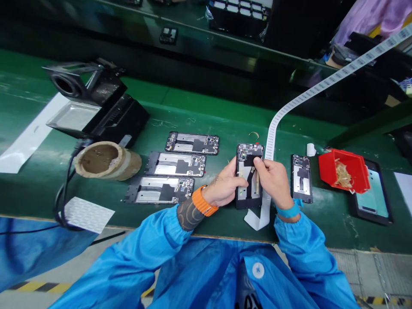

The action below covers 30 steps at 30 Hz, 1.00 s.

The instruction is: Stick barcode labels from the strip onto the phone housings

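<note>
An opened phone frame (247,154) with bare circuit boards stands upright on the green belt (225,124) in front of me. My left hand (225,186) grips its left edge, thumb across the middle. My right hand (273,180) holds the right side, with thumb and forefinger pinched on a small part near the top of the frame; I cannot make out that part. A long white strip of barcode labels (309,92) runs from the far right down behind my right hand and curls at the belt's near edge.
Three more open phone frames (175,164) lie in a row on the left, another frame (301,178) on the right. A red bin (343,171) of scraps sits on a dark tray (373,206). A tape roll (106,161) and a black device (96,103) stand at left.
</note>
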Tool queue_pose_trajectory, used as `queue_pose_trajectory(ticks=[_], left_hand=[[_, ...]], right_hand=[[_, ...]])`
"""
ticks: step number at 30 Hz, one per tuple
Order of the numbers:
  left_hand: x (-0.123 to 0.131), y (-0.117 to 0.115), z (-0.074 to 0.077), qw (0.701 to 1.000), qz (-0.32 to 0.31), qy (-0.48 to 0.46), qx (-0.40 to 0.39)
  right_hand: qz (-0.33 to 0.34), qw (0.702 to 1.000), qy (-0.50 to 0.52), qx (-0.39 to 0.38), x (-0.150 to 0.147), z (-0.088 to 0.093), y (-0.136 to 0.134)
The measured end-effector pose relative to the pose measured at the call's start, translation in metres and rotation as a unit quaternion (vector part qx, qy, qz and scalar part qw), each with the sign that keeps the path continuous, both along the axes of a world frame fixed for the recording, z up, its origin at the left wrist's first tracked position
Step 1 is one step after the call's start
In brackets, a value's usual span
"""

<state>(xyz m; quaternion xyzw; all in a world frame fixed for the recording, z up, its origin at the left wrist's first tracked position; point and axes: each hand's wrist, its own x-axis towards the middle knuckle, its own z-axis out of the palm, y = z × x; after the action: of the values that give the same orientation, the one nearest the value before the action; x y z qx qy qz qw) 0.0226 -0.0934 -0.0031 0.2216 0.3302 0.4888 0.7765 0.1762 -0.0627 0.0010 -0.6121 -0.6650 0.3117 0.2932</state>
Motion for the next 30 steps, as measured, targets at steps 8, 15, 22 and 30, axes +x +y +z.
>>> queue_pose_trajectory(ticks=[8, 15, 22, 30], left_hand=[[0.002, 0.0007, 0.0021, 0.997, 0.021, 0.071, -0.004], [0.0023, 0.0019, 0.0002, 0.996, 0.055, 0.075, -0.011], [0.0011, 0.0008, 0.0001, 0.994, 0.045, 0.097, 0.011], [-0.0001, -0.0029, 0.0015, 0.994, 0.033, 0.106, 0.0]], right_hand=[[0.035, 0.999, -0.024, -0.019, 0.0015, 0.0019, 0.001], [0.03, 1.0, -0.007, -0.005, -0.0013, 0.0014, -0.0052], [0.012, 1.0, 0.018, 0.001, 0.0004, 0.0006, -0.0052], [0.023, 0.999, 0.022, -0.004, -0.0021, 0.0004, -0.0061]])
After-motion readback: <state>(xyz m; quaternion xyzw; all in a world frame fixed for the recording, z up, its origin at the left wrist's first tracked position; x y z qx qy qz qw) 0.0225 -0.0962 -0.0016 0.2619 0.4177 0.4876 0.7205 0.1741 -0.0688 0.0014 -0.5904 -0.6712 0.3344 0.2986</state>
